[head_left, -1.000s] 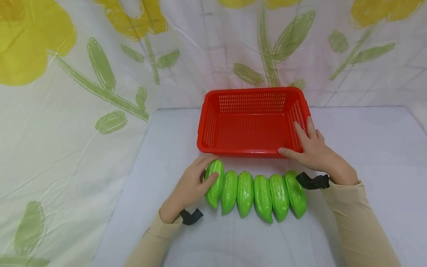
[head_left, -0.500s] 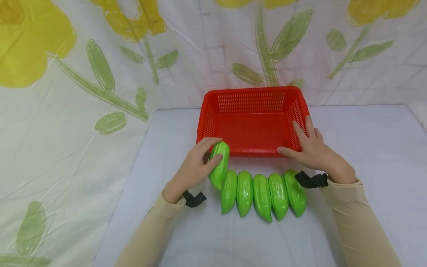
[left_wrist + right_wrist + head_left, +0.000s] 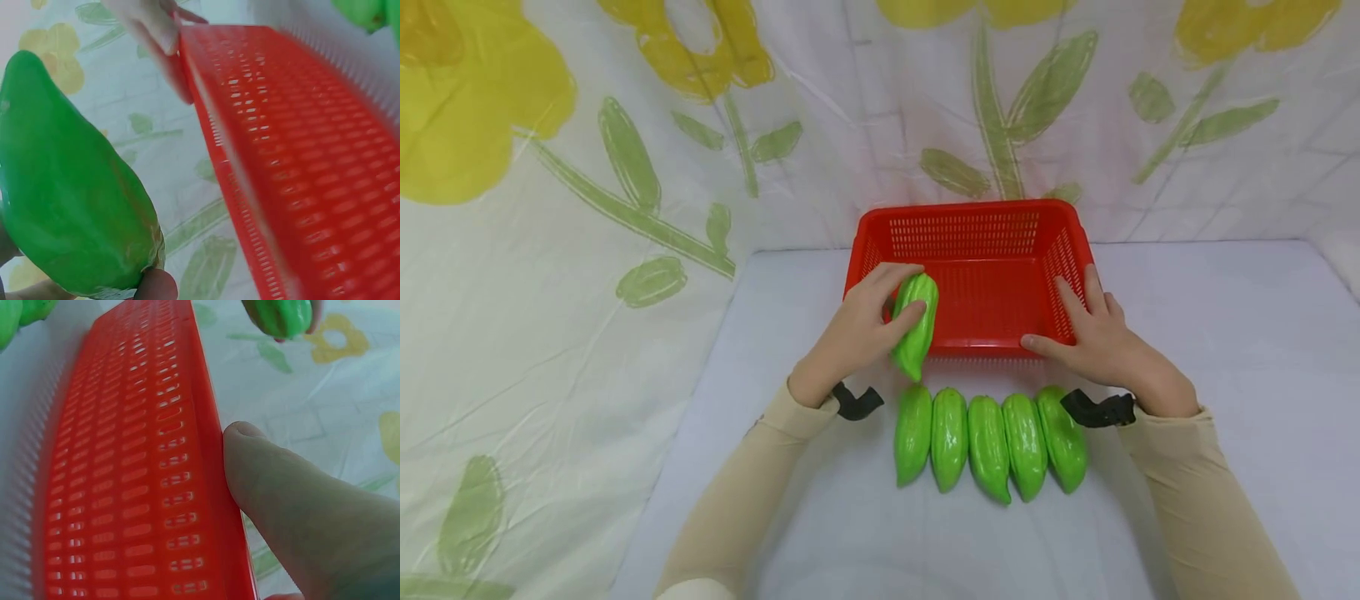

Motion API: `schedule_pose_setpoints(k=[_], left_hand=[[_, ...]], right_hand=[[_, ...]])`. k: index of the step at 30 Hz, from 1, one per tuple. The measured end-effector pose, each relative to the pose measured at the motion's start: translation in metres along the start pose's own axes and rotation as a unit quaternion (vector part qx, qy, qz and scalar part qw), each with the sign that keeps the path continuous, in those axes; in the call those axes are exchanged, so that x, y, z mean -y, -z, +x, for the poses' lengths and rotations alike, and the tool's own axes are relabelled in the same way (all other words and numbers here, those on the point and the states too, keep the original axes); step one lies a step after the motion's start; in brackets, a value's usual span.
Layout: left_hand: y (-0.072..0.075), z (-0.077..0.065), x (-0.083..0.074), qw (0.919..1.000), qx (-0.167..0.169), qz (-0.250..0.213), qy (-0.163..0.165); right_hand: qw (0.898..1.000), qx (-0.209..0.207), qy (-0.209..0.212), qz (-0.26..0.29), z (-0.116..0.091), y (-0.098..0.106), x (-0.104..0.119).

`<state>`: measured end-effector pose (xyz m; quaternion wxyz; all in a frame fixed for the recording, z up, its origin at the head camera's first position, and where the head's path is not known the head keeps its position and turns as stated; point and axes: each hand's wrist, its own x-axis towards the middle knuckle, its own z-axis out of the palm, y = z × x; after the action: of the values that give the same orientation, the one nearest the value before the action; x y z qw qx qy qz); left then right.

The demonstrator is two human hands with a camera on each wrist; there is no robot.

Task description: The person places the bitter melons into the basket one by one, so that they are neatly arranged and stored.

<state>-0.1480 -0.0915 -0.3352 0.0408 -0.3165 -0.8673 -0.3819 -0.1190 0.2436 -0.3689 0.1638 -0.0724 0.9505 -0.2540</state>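
The left hand [image 3: 863, 323] grasps a glossy green tapered vegetable [image 3: 918, 335] over the near-left rim of a red slotted plastic basket [image 3: 977, 343]: carrying, I'd say, with lowering called for next. The right hand [image 3: 1101, 337], fingers spread, touches the near-right corner.

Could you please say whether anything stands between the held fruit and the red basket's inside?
Nothing visible does: the left hand holds the green fruit above the near rim of the red basket; the right hand is farther right.
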Motion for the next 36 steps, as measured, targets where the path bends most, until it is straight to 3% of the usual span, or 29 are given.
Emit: schedule_pose_setpoints(k=[9, 18, 26, 36], left_hand=[[0.006, 0.045, -0.008, 0.9995, 0.021, 0.018, 0.013], [-0.002, 0.081, -0.010, 0.9967, 0.062, 0.026, 0.045], [-0.018, 0.115, -0.010, 0.9936, 0.085, 0.028, 0.068], [-0.053, 0.155, -0.007, 0.9838, 0.149, 0.059, 0.080]], right_hand=[[1.000, -0.002, -0.003, -0.003, 0.001, 0.001, 0.001], [1.000, -0.005, -0.004, 0.000, 0.001, 0.000, 0.001], [1.000, -0.005, -0.005, -0.002, 0.001, 0.000, 0.001], [1.000, -0.004, -0.008, -0.013, 0.001, 0.000, 0.000]])
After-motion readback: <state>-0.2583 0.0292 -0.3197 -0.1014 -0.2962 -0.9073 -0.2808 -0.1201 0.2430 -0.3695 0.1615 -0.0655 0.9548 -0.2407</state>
